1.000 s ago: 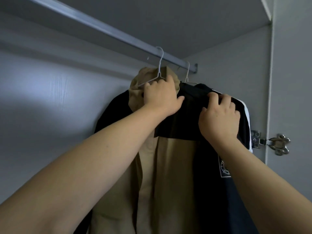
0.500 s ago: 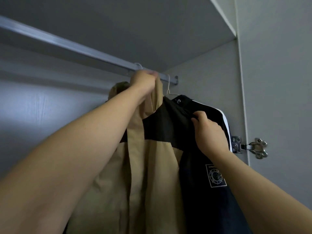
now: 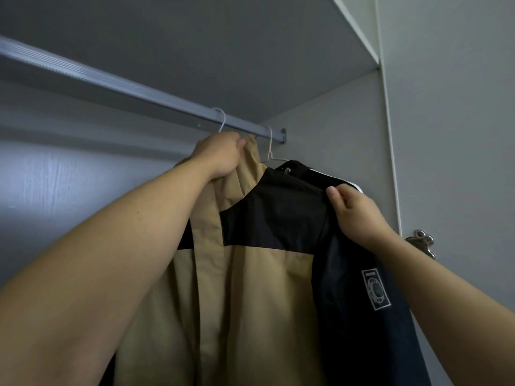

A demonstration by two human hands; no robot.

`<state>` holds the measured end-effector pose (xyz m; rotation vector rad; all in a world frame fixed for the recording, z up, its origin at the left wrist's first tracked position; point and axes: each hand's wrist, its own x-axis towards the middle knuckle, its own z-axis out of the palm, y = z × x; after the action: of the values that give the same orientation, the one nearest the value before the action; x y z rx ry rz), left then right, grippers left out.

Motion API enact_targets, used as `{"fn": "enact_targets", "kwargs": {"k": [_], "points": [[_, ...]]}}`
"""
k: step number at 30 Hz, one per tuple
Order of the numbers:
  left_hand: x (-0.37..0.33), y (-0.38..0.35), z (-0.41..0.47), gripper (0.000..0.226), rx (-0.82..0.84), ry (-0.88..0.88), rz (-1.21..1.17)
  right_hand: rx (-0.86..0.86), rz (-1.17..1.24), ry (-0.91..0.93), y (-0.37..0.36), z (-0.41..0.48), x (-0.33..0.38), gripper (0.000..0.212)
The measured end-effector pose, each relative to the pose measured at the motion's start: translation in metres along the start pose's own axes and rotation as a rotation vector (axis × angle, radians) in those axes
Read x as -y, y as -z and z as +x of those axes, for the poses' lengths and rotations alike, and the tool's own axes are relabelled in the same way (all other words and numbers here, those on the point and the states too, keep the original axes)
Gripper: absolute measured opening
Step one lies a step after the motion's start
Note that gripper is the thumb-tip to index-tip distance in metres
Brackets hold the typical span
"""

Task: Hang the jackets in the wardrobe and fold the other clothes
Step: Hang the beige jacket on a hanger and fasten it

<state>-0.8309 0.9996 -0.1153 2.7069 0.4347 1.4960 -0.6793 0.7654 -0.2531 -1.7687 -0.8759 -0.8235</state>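
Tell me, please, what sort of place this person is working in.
Most likely inside a wardrobe: a metal rail runs under the top panel, a tan jacket and a dark jacket hang from it, and a door hinge shows at right.

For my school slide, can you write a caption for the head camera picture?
Left hand grips the tan jacket at its hanger, hooked on the rail; right hand pinches its black shoulder.

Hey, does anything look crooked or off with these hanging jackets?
Nothing damaged. The collar of the tan and black jacket is bunched in the left hand under its hanger hook, and the right hand pinches its black shoulder, which crowds the navy jacket beside it.
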Motion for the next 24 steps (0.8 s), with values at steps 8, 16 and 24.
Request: {"fn": "enact_targets", "kwargs": {"k": [8, 16, 24], "points": [[-0.008, -0.008, -0.004, 0.004, -0.090, 0.004, -0.089, -0.089, -0.196, -0.159, 0.009, 0.002, -0.006, 0.043], [-0.013, -0.006, -0.008, 0.024, -0.026, -0.081, -0.175, -0.161, -0.319, 0.261, 0.002, -0.041, 0.007, 0.051], [-0.009, -0.007, -0.012, 0.027, -0.035, -0.076, -0.192, 0.023, -0.375, -0.125, -0.011, -0.024, 0.030, 0.042]]}}
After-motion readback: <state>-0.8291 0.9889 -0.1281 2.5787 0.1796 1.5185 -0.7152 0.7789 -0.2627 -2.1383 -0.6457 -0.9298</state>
